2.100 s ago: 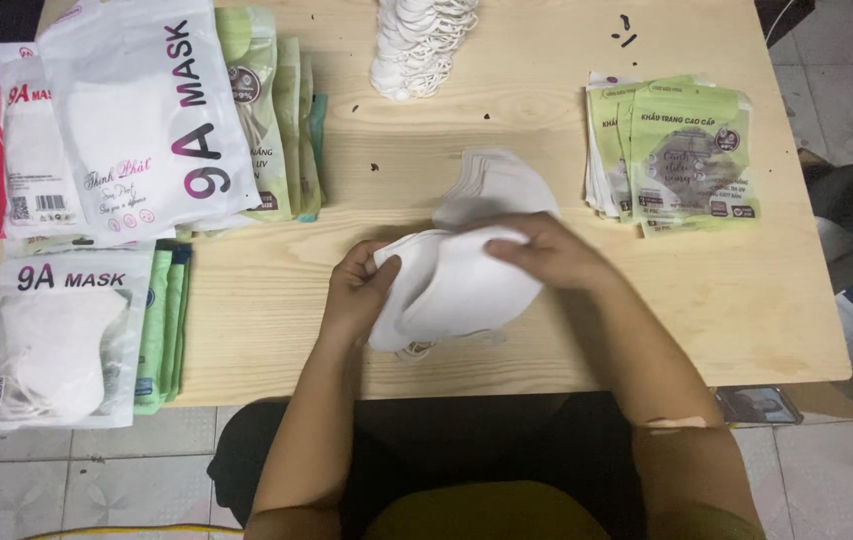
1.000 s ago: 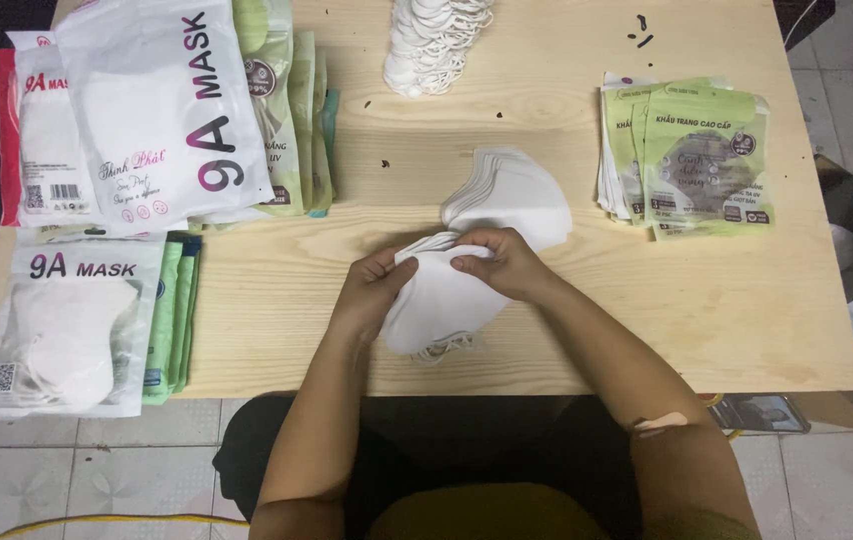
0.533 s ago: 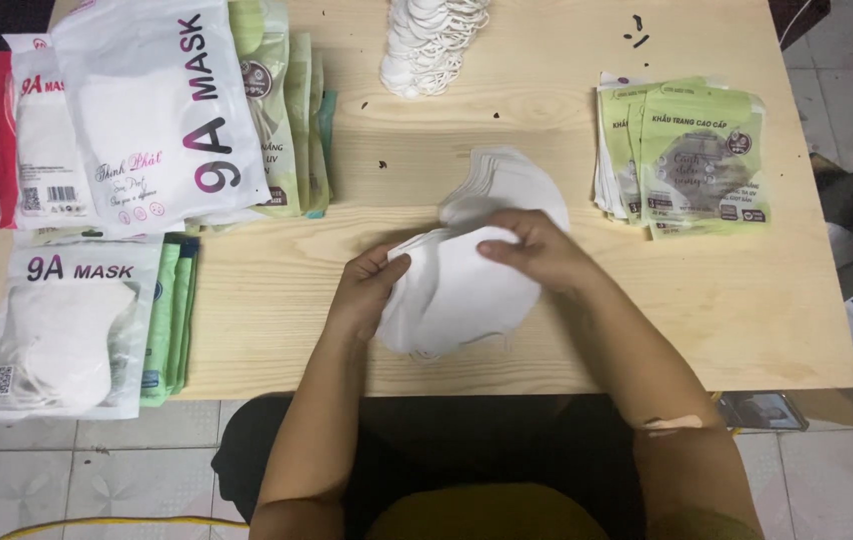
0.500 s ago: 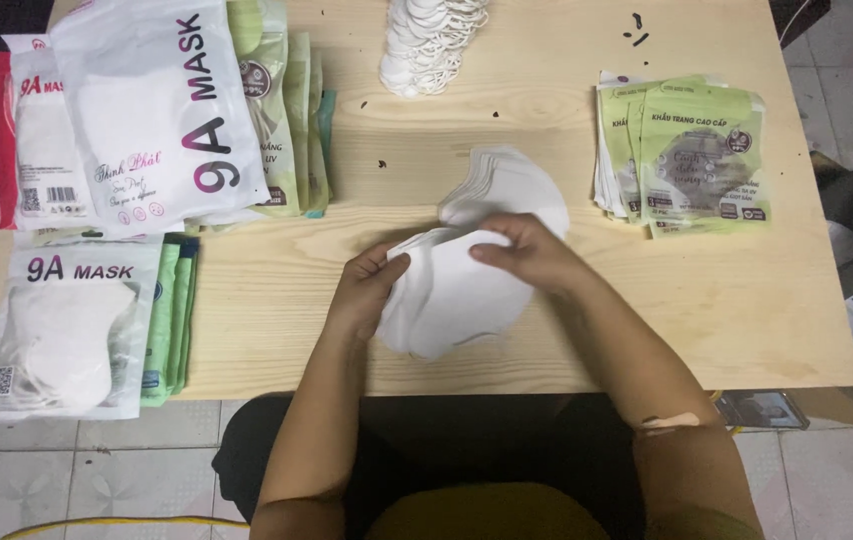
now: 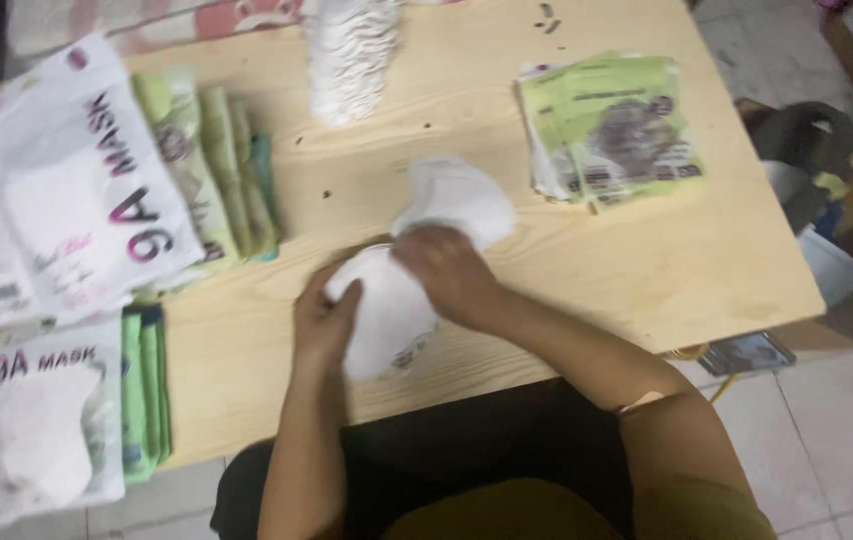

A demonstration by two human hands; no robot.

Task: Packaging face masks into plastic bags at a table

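pale wooden table point(image 5: 587, 290), packets left and right. white masks point(image 5: 387, 315) at the near middle, gripped by left hand point(image 5: 325, 318) and right hand point(image 5: 447, 272), fingers curled narrow. best squared flush, pressed flat, held evenly at both edges.

Big white bags point(image 5: 77, 220) at the table's point(image 5: 647, 270) left edge. Green flat packs point(image 5: 217, 165) just beside them. Another see-through white bag point(image 5: 42, 420) at the near left corner. Green packs point(image 5: 612, 130) stacked near the far right corner.

Mask pile point(image 5: 457, 200) is lying mid-table point(image 5: 647, 270); mask stack point(image 5: 352, 50) sitting at twelve o'clock, pouches point(image 5: 612, 130) at two, bagged packs point(image 5: 77, 200) at ten
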